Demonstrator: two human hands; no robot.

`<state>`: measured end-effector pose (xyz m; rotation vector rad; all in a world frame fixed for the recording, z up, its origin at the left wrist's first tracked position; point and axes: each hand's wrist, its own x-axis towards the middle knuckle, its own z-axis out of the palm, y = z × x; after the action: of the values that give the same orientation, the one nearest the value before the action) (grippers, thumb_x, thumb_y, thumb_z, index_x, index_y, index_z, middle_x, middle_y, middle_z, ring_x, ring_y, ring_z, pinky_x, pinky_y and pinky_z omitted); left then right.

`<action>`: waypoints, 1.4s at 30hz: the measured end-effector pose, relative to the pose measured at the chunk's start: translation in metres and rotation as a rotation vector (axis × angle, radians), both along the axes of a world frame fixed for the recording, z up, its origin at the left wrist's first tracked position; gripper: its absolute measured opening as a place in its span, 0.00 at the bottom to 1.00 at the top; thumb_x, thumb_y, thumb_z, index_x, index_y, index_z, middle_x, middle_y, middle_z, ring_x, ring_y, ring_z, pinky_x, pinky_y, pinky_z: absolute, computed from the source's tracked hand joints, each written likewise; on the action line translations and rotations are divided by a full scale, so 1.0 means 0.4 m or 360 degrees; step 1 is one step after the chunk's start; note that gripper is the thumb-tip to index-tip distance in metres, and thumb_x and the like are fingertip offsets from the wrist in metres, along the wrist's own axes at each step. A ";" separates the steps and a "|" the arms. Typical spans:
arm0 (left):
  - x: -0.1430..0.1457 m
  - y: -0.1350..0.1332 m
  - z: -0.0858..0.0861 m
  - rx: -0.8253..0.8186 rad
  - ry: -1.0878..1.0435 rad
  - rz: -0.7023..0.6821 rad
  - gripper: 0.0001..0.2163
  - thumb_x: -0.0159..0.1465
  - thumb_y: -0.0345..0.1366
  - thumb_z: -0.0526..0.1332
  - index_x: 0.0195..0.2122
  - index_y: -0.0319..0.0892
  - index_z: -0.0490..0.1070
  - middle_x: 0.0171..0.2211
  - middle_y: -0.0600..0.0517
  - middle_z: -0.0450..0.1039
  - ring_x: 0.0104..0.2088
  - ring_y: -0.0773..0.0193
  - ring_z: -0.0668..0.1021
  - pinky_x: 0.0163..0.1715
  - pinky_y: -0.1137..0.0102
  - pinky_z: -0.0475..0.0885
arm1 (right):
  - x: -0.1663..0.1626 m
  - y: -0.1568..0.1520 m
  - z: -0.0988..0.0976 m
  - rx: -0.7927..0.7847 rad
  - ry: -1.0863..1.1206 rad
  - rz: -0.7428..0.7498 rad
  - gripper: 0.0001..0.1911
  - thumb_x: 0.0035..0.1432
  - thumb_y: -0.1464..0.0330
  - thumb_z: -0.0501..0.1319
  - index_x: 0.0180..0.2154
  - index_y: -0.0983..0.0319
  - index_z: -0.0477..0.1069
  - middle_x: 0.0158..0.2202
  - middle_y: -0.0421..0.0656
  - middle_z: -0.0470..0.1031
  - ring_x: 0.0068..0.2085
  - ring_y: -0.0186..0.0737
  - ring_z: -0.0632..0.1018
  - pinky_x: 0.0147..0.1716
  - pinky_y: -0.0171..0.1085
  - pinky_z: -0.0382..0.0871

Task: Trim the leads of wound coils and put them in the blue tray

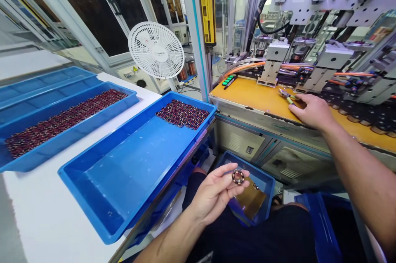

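My left hand is held low over my lap, its fingertips pinched on a small round coil ring with copper windings. Just beyond it sits a small blue bin with a brownish sheet inside. My right hand reaches out onto the yellow machine bed, fingers curled around the handles of small cutting pliers whose jaws point left. A blue tray on the white table holds a cluster of dark red coil rings at its far end.
A second blue tray, filled with several rows of the same rings, lies to the left with an empty one behind it. A white fan stands at the back. Grey machine fixtures with orange hoses crowd the bed's rear.
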<state>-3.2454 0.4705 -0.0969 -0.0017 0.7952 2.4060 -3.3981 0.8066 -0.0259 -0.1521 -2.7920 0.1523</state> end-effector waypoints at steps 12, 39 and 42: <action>-0.004 0.013 -0.001 -0.0153 -0.0044 0.0056 0.14 0.57 0.33 0.71 0.44 0.36 0.78 0.43 0.42 0.82 0.38 0.60 0.85 0.37 0.76 0.80 | -0.003 0.004 -0.001 0.0008 -0.0010 -0.0033 0.28 0.62 0.59 0.58 0.58 0.68 0.69 0.56 0.56 0.72 0.53 0.51 0.73 0.49 0.40 0.63; -0.513 -0.374 -0.188 -0.2513 0.0594 0.0616 0.12 0.66 0.38 0.62 0.47 0.38 0.72 0.45 0.47 0.75 0.44 0.59 0.78 0.44 0.58 0.76 | -0.023 0.025 -0.023 0.0010 0.0042 -0.0070 0.32 0.56 0.53 0.52 0.53 0.67 0.73 0.53 0.57 0.75 0.52 0.57 0.76 0.50 0.47 0.69; -0.540 -0.371 -0.220 -0.2591 0.0614 0.0708 0.14 0.66 0.39 0.61 0.50 0.38 0.70 0.48 0.46 0.74 0.45 0.58 0.78 0.46 0.57 0.76 | -0.028 0.026 -0.027 0.0006 0.0053 -0.0086 0.32 0.55 0.54 0.54 0.53 0.67 0.73 0.53 0.55 0.75 0.52 0.56 0.76 0.51 0.47 0.69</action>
<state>-3.4615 0.3220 -0.1850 -0.3843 2.8706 1.3867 -3.4094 0.8169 -0.0367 -0.2219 -2.7521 0.1352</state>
